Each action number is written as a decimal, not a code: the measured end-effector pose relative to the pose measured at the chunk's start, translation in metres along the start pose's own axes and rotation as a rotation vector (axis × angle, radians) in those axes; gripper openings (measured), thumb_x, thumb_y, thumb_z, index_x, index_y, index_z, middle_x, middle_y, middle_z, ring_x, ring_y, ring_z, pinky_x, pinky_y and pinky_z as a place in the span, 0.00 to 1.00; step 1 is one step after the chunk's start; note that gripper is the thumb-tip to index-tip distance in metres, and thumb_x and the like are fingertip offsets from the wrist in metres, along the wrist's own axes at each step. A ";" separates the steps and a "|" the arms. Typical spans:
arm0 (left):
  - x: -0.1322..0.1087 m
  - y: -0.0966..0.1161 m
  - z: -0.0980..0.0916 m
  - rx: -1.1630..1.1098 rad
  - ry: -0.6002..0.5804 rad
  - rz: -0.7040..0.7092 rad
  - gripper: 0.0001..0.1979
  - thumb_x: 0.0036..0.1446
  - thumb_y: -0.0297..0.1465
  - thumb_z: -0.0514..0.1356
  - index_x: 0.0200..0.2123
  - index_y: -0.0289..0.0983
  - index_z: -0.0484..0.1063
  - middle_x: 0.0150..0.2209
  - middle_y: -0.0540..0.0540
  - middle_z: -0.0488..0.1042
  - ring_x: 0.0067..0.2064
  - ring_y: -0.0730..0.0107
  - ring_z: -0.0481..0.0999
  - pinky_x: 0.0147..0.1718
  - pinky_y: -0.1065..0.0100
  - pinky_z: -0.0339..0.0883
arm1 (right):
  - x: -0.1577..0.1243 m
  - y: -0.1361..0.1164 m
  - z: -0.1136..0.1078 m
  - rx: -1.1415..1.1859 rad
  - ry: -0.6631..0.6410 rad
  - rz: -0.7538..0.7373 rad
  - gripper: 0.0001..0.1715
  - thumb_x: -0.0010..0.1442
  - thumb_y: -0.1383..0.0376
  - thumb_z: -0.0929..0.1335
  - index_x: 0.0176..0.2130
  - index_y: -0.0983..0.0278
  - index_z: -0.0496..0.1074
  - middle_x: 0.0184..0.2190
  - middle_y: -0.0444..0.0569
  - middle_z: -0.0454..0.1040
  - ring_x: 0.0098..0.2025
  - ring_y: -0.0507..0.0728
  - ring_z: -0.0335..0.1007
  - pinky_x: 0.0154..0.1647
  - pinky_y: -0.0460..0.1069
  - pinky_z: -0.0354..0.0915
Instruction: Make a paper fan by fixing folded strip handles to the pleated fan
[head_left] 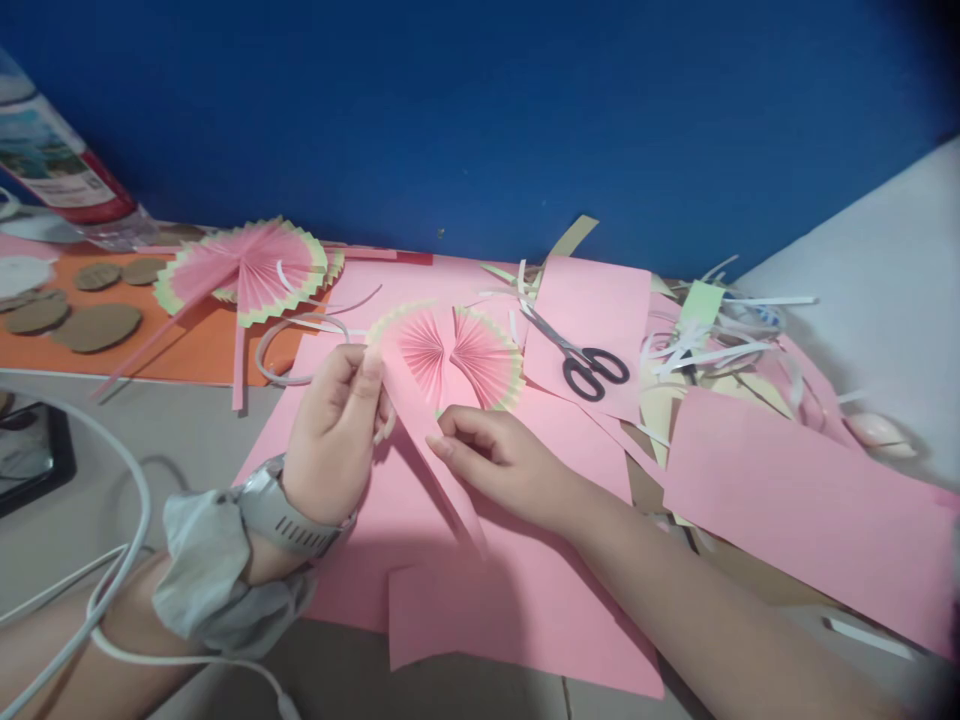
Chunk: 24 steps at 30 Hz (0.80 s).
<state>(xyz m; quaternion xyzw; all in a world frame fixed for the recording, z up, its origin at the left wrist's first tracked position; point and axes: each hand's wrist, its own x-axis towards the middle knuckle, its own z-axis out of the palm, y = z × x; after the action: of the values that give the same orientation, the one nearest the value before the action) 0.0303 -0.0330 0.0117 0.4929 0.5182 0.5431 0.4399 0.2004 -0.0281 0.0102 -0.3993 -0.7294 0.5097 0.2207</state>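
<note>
My left hand (337, 425) pinches the upper end of a pink paper strip (420, 430), thumb on top. Lower down the same strip, my right hand (495, 455) grips its edge between thumb and curled fingers. The strip slants down to the right over a large pink sheet (555, 590). Just behind both hands lies a pleated pink paper fan (484, 350) with a yellow-green rim, partly covered by the strip and fingers. Black-handled scissors (589, 368) rest to the right on a smaller pink sheet (600, 300).
At the left, another pleated fan (262, 260) with pink strips lies on orange paper (187, 355) near brown cardboard discs (97, 327). A plastic bottle (67, 160) leans there. Paper scraps (690, 340) pile up at the right. A white cable (135, 480) crosses my left forearm.
</note>
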 end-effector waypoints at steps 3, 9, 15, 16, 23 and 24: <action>-0.001 0.001 0.001 -0.031 -0.032 0.000 0.16 0.65 0.40 0.50 0.26 0.39 0.59 0.16 0.56 0.59 0.16 0.79 0.58 0.15 0.74 0.54 | -0.001 -0.001 0.001 -0.012 0.057 -0.022 0.20 0.66 0.58 0.61 0.26 0.64 0.55 0.21 0.38 0.52 0.24 0.48 0.49 0.25 0.45 0.48; -0.005 0.007 0.003 0.121 -0.253 -0.067 0.17 0.60 0.41 0.57 0.23 0.38 0.60 0.15 0.56 0.63 0.17 0.79 0.62 0.18 0.75 0.59 | 0.000 0.000 0.002 0.035 0.132 -0.030 0.20 0.66 0.57 0.61 0.26 0.64 0.56 0.20 0.38 0.52 0.23 0.48 0.49 0.23 0.45 0.48; -0.003 0.007 0.003 0.182 -0.241 -0.072 0.16 0.63 0.38 0.54 0.24 0.38 0.59 0.14 0.57 0.62 0.16 0.80 0.61 0.18 0.75 0.60 | 0.001 -0.001 0.002 0.025 0.152 -0.053 0.19 0.65 0.59 0.62 0.26 0.64 0.56 0.20 0.38 0.51 0.22 0.47 0.47 0.22 0.44 0.47; -0.003 0.007 0.003 0.178 -0.243 -0.069 0.16 0.63 0.39 0.54 0.24 0.38 0.59 0.14 0.57 0.62 0.16 0.80 0.62 0.18 0.75 0.60 | 0.001 -0.001 0.001 0.023 0.152 -0.052 0.19 0.65 0.59 0.62 0.26 0.64 0.56 0.20 0.38 0.51 0.22 0.47 0.47 0.22 0.44 0.47; -0.002 0.005 0.003 0.145 -0.260 -0.077 0.18 0.62 0.41 0.54 0.24 0.38 0.59 0.15 0.57 0.62 0.16 0.80 0.63 0.18 0.75 0.61 | 0.000 0.000 0.001 0.006 0.149 -0.040 0.20 0.65 0.57 0.62 0.26 0.64 0.55 0.20 0.38 0.51 0.22 0.47 0.47 0.22 0.44 0.47; -0.002 0.004 0.003 0.141 -0.260 -0.082 0.17 0.62 0.40 0.54 0.24 0.38 0.59 0.15 0.57 0.61 0.16 0.80 0.62 0.18 0.75 0.61 | 0.000 0.000 0.001 0.004 0.150 -0.043 0.20 0.65 0.57 0.62 0.26 0.64 0.55 0.20 0.38 0.51 0.22 0.47 0.47 0.22 0.44 0.47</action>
<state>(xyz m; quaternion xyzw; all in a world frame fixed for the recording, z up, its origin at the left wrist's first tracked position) 0.0337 -0.0351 0.0158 0.5670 0.5135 0.4185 0.4896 0.1998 -0.0285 0.0098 -0.4202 -0.7180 0.4752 0.2864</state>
